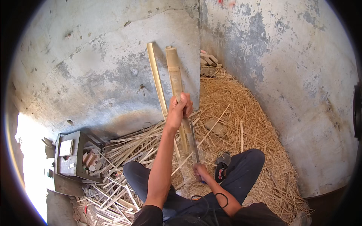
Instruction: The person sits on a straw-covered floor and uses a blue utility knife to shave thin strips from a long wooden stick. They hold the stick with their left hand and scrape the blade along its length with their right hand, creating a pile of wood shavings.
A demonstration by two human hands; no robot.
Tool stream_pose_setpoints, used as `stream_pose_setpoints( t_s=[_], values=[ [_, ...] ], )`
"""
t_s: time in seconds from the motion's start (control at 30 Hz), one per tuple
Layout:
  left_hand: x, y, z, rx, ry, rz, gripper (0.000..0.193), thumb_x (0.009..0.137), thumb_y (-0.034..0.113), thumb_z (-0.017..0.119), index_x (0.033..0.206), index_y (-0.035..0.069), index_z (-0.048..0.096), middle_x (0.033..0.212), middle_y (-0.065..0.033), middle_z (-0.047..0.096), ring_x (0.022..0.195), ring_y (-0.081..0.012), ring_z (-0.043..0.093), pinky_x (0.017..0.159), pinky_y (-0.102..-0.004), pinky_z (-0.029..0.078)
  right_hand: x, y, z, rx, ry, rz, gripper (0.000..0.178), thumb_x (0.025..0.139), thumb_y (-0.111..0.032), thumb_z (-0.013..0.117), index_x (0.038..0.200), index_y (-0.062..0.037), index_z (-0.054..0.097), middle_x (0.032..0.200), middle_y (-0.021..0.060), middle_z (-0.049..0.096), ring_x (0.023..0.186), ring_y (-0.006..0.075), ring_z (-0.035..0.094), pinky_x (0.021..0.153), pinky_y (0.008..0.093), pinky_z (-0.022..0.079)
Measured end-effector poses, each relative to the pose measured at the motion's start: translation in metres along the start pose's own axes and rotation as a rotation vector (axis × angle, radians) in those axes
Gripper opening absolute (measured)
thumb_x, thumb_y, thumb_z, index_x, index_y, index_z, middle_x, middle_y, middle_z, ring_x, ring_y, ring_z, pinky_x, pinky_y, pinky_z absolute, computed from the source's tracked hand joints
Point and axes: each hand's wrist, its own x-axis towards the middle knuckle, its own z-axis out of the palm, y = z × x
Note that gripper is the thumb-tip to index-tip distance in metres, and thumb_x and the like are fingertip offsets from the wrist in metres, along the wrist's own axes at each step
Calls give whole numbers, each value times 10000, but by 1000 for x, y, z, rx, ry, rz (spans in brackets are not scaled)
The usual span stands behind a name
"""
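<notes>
My left hand (180, 110) is wrapped round a split bamboo pole (174, 69), which stands steeply tilted in front of me. Below the hand the pole runs on down between my legs, its lower end hard to make out. Lower and to the right, my right hand (201, 172) is closed on a long, narrow knife (194, 145). The dark blade points up and away, close alongside the pole's lower part; I cannot tell whether they touch. Another bamboo length (157, 77), paler and split, leans on the wall just left of the held pole.
Thin bamboo strips (130, 145) lie in a heap on the left. Shavings (260, 150) cover the floor on the right, with bricks (209, 59) in the corner. A worn wooden stool-like stand (71, 165) is at left. Peeling walls (279, 60) meet ahead. My shoe (221, 165) rests among shavings.
</notes>
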Motion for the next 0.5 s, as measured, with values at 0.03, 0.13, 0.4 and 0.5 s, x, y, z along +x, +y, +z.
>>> stream_pose_setpoints(
  t_s=[0.03, 0.13, 0.4, 0.5],
  values=[
    [0, 2, -6, 4, 3, 7, 592, 1109, 608, 462, 764, 132, 395, 565, 30, 309, 485, -85, 258, 468, -287, 194, 6, 19, -10, 11, 55, 69, 155, 948, -108, 601, 814, -111, 525, 609, -26, 452, 451, 97, 399, 425, 294, 317],
    [-3, -2, -16, -17, -12, 12, 581, 1109, 606, 461, 783, 128, 406, 566, 21, 323, 481, -92, 274, 463, -287, 201, 20, 55, -25, -24, 165, 118, 169, 945, -110, 599, 799, -117, 515, 602, -23, 442, 451, 110, 398, 429, 304, 319],
    [-27, 9, -12, -2, 26, 57, 618, 1107, 602, 482, 716, 136, 377, 562, 39, 292, 485, -88, 262, 478, -298, 189, -5, -1, 11, -106, 51, -139, 148, 959, -102, 622, 828, -90, 555, 626, -9, 495, 471, 104, 438, 435, 283, 328],
    [-40, 15, -17, -9, 39, 86, 621, 1101, 604, 497, 711, 137, 375, 564, 37, 290, 484, -95, 271, 480, -297, 197, -13, -4, 17, -90, 42, -170, 162, 978, -121, 631, 837, -88, 561, 634, -13, 495, 474, 97, 430, 436, 280, 324]
  ],
)
